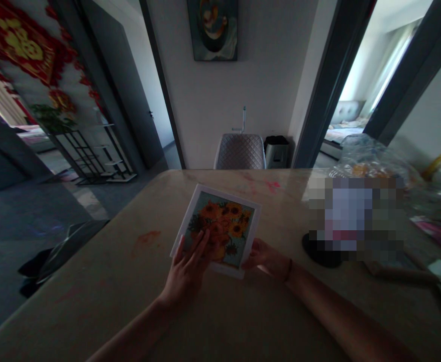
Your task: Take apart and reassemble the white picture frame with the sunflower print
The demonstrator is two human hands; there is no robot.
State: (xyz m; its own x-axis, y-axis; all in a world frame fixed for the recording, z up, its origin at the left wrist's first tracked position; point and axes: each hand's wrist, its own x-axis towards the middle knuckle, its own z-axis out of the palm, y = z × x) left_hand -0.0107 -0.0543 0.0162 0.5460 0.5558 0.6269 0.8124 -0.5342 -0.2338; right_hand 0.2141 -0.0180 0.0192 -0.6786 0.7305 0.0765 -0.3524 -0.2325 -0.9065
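2 hands on sunflower pic

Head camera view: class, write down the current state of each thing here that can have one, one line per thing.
Sunflower picture, white-bordered, touched by both hands
Left hand, fingers spread on the picture's face
Right hand, fingers at the picture's right edge
Grey door, standing open
Quilted chair, upright, unoccupied

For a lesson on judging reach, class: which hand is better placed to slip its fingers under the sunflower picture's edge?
Probably the right hand: its fingers sit at the edge of the sunflower picture, whereas the left hand lies spread across the painted face.
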